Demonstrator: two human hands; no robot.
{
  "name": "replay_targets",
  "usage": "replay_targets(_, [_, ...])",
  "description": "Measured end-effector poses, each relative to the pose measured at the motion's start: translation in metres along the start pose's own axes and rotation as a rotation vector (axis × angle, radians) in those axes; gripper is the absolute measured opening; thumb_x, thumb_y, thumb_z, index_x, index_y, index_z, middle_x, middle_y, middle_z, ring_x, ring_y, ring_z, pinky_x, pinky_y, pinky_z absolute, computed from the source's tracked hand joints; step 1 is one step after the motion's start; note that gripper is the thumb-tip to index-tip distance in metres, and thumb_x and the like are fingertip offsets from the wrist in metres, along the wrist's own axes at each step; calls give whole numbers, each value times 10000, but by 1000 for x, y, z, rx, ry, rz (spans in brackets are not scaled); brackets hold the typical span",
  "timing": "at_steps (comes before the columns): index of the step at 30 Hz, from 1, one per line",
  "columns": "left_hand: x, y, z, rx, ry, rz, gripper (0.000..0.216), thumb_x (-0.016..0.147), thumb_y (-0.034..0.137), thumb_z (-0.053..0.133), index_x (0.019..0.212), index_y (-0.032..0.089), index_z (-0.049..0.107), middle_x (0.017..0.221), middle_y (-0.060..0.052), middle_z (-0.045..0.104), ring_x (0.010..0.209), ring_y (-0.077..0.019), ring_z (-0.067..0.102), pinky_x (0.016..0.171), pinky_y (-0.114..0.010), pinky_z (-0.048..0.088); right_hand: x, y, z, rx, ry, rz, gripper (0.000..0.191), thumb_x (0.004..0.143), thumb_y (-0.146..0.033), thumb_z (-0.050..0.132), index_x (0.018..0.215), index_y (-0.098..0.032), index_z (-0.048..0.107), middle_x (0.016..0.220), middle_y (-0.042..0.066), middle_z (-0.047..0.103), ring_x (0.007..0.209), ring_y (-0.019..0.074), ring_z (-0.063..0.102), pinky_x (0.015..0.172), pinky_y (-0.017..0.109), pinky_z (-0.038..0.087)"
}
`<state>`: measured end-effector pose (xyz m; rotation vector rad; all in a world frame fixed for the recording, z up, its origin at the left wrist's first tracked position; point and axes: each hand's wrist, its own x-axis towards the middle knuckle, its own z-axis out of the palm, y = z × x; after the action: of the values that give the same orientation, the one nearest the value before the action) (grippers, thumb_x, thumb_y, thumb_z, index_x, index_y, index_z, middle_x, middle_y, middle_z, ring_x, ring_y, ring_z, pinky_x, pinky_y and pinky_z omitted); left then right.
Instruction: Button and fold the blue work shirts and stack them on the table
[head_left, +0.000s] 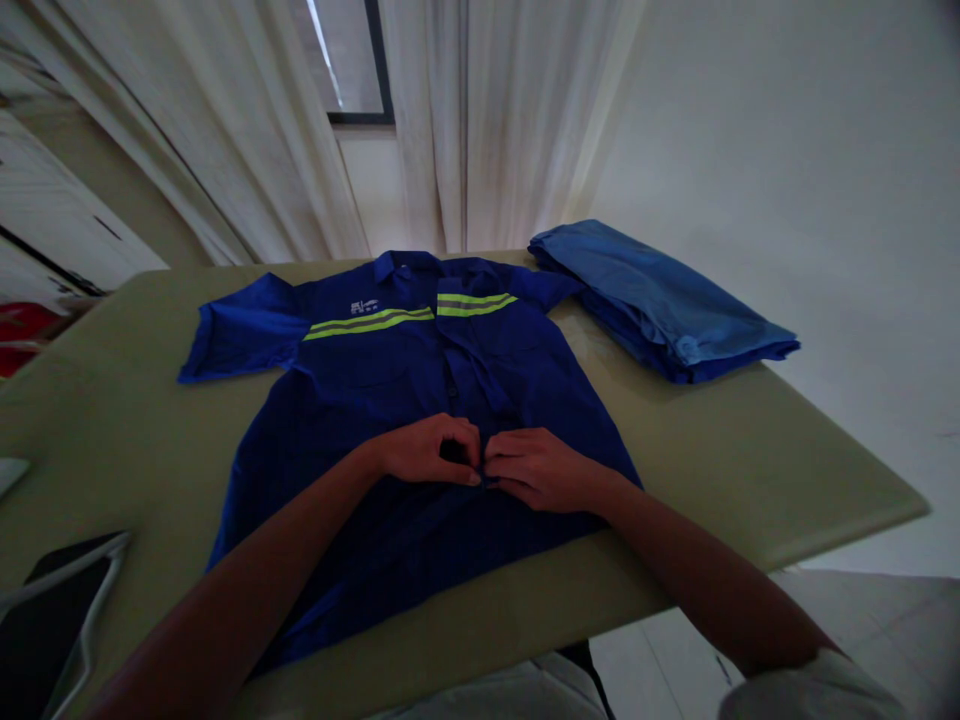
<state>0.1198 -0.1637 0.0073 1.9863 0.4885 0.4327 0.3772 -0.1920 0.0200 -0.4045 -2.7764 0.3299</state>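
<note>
A dark blue short-sleeved work shirt (390, 370) with yellow-green reflective stripes across the chest lies flat, front up, on the table (112, 420). Its collar points away from me. My left hand (427, 450) and my right hand (536, 468) meet at the shirt's front placket, low on the garment. Both hands are closed in a pinch on the fabric there, fingertips almost touching each other. What lies between the fingers is too small to make out.
A folded lighter blue garment (660, 300) lies at the table's far right. A dark flat device with a light rim (60, 610) sits at the near left edge. White curtains (480, 120) hang behind the table. Floor shows at the right.
</note>
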Motion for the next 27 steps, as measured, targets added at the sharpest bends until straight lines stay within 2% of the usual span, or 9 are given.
replay_targets(13, [2, 3, 0, 17, -60, -23, 158, 886, 337, 833, 868, 209, 742, 957, -21, 749, 958, -176, 638, 940, -317, 457, -3, 0, 3, -84, 43, -36, 162, 1061, -209, 583, 1013, -186, 736, 1003, 54, 735, 928, 180, 661, 816, 300, 498])
replay_targets(17, [3, 3, 4, 26, -40, -38, 153, 844, 305, 866, 826, 209, 748, 921, -13, 750, 947, -178, 644, 930, -318, 446, -5, 1, 4, -86, 51, -25, 140, 1050, -216, 603, 1017, -194, 737, 971, 43, 727, 878, 163, 656, 771, 283, 483])
replay_targets(20, [4, 2, 6, 38, -10, -51, 159, 814, 304, 890, 867, 213, 771, 922, -11, 740, 955, -180, 648, 921, -314, 448, -5, 2, 2, -84, 75, 0, 111, 1039, -222, 627, 1010, -196, 731, 950, 30, 719, 830, 148, 652, 732, 272, 470])
replay_targets(27, [3, 3, 8, 50, 18, -53, 217, 794, 308, 895, 937, 214, 762, 974, -10, 722, 974, -182, 640, 922, -309, 458, -5, 2, 0, -92, 99, -10, 73, 1024, -233, 668, 992, -199, 724, 967, 31, 727, 863, 154, 668, 772, 277, 484])
